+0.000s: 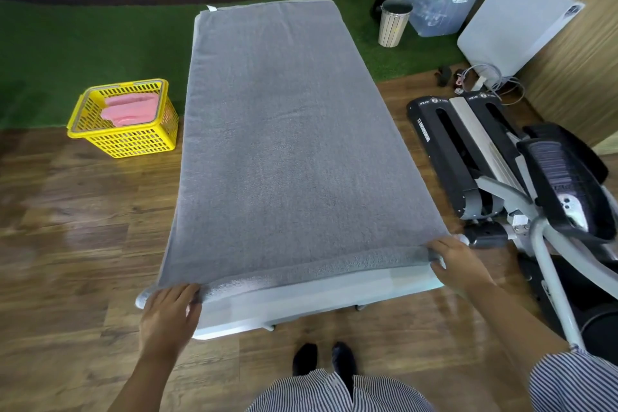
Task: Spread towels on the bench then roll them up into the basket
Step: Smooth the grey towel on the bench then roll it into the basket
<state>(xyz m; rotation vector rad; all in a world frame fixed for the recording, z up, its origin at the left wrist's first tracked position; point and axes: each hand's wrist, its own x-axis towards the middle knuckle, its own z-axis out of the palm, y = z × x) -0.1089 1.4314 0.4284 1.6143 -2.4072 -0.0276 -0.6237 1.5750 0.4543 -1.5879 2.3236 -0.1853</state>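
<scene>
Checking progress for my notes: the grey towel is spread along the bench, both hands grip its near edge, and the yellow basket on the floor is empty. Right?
Not quite. The yellow basket is not empty: the head view shows pink towels inside it. The rest holds: the grey towel lies along the bench, with the left hand and right hand gripping its near edge.

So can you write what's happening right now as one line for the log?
step: start rolling | grey towel: flat on bench | left hand: grips near edge | right hand: grips near edge | yellow basket: holds pink towels
</scene>
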